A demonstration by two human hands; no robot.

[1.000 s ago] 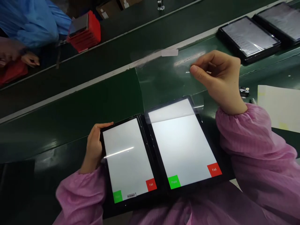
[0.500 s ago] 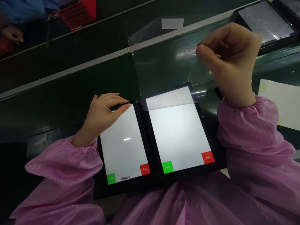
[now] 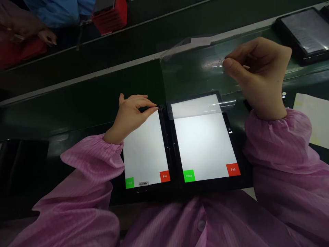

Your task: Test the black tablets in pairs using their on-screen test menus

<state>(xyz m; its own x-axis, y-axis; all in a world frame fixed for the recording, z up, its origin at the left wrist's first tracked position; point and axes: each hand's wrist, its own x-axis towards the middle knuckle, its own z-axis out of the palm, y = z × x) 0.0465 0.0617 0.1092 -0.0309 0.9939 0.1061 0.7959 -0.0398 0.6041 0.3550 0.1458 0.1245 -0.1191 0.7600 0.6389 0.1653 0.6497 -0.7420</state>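
Observation:
Two tablets lie side by side before me, both with white screens showing a green Pass and a red Fail button. My right hand (image 3: pixel 257 77) pinches a clear protective film (image 3: pixel 192 68) and holds it lifted off the right tablet (image 3: pixel 204 137); the film's lower edge still clings near the screen's top. My left hand (image 3: pixel 131 115) rests on the top of the left tablet (image 3: pixel 145 151), with fingertips pinched at its upper right corner.
A dark green conveyor belt (image 3: pixel 77 103) runs behind the tablets. Another tablet (image 3: pixel 304 32) lies at the far right. White paper (image 3: pixel 312 118) sits at the right edge. A red tray (image 3: pixel 110 17) and another person's hand (image 3: pixel 47 36) are across the belt.
My left hand moved from the left tablet's side edge up to its top right corner. My right hand kept the film raised, shifting slightly.

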